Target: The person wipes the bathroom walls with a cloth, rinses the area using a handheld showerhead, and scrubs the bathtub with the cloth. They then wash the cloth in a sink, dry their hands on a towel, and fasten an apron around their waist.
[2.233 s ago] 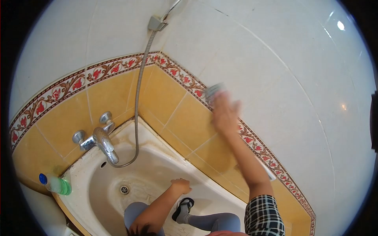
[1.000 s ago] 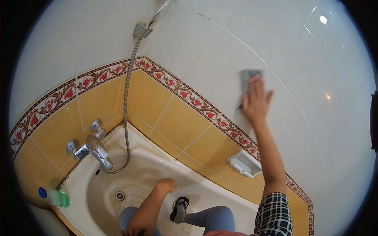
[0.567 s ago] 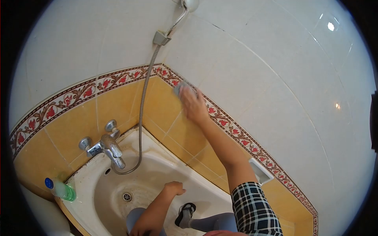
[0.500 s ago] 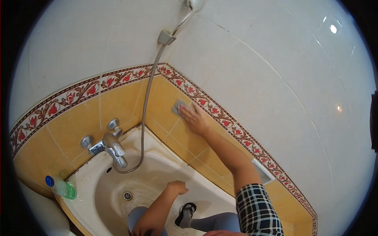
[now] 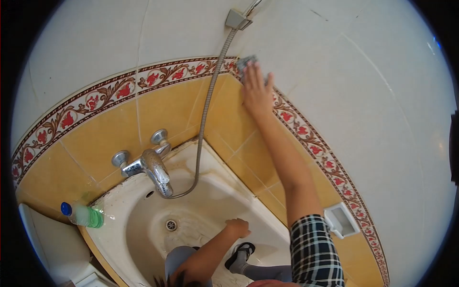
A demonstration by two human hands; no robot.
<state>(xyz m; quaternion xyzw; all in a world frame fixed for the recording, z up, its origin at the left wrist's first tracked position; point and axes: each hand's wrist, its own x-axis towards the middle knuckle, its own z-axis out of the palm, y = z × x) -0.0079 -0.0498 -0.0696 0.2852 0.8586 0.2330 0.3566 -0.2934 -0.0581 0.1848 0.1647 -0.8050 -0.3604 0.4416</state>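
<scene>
My right hand [image 5: 258, 93] presses a grey scouring pad [image 5: 247, 62] against the wall with its fingers stretched over it. The pad lies at the corner end of the floral border strip [image 5: 301, 130], partly on the white tile above. Low over the bathtub [image 5: 143, 205], near its right inner side, my left hand [image 5: 237, 228] hangs with its fingers curled in; nothing shows in it. The shower hose [image 5: 209, 103] runs down just left of the pad to the chrome mixer tap [image 5: 155, 167].
A clear bottle with green liquid and a blue cap [image 5: 83, 215] stands on the tub's left corner. On the right wall is a white soap dish [image 5: 342, 220]. The shower holder [image 5: 237, 19] sits above the corner. My sandalled foot [image 5: 240, 256] is inside the tub, right of the drain [image 5: 171, 225].
My right hand has moved the pad up from the yellow tile to the border and white tile by the corner. The view has shifted, and my left hand stays low over the tub.
</scene>
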